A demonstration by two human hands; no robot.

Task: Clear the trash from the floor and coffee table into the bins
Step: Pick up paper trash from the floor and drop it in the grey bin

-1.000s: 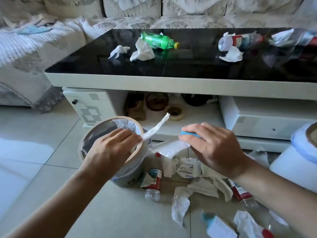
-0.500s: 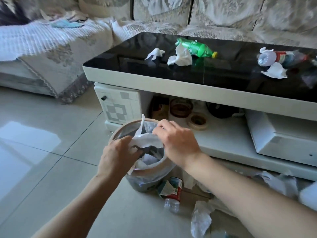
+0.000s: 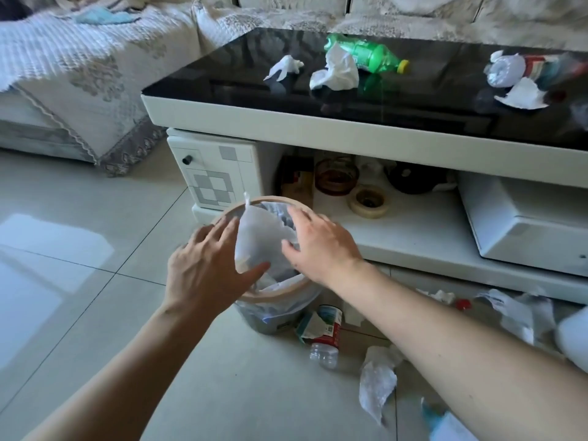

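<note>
Both hands, left hand (image 3: 206, 268) and right hand (image 3: 321, 246), fingers spread, flank white paper (image 3: 259, 240) over the bin (image 3: 273, 316). Bottles and tissues remain on worktop (image 3: 254, 122) and floor (image 3: 95, 313); task early.

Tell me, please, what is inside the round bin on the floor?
The bin has a plastic liner, and a white wrapper sits in its mouth between the left hand and right hand. Both hands and the wrapper cover whatever lies deeper.

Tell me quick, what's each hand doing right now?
Left hand: open, fingers spread against the white wrapper over the bin.
Right hand: open, touching the wrapper.
</note>
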